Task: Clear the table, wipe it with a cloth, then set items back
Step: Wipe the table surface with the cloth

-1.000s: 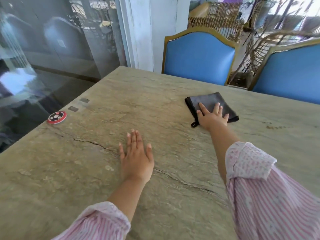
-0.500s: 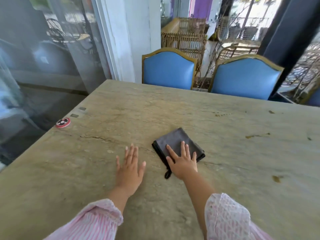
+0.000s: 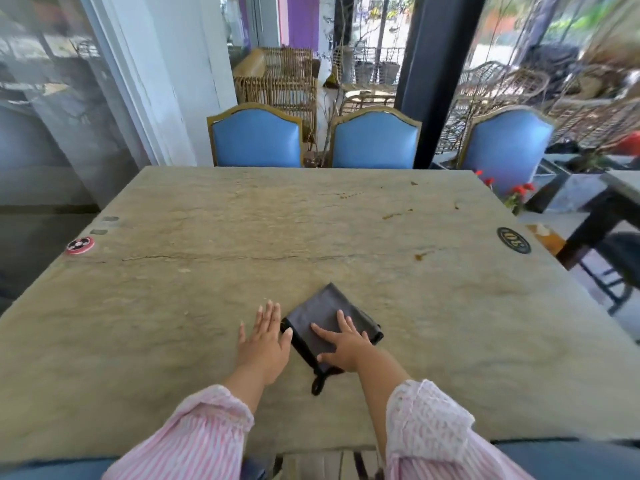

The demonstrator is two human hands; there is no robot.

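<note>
A folded dark grey cloth (image 3: 322, 315) lies flat on the beige stone table (image 3: 242, 216), near the front edge, with a small loop trailing toward me. My right hand (image 3: 346, 344) presses down on the cloth's near half, palm flat and fingers spread. Just left of the cloth, my left hand (image 3: 265, 341) rests flat on the bare stone with its fingers apart, holding nothing. Brown stains (image 3: 394, 214) dot the far right part of the tabletop.
A round red disc (image 3: 80, 244) sits at the table's left edge and a black oval number plaque (image 3: 513, 240) at the right edge. Three blue chairs (image 3: 375, 143) line the far side. A glass wall stands left; another table (image 3: 623, 188) is to the right.
My right hand has dragged the cloth from the far part of the table back toward the near edge. My view has pulled back and turned right, showing the whole tabletop.
</note>
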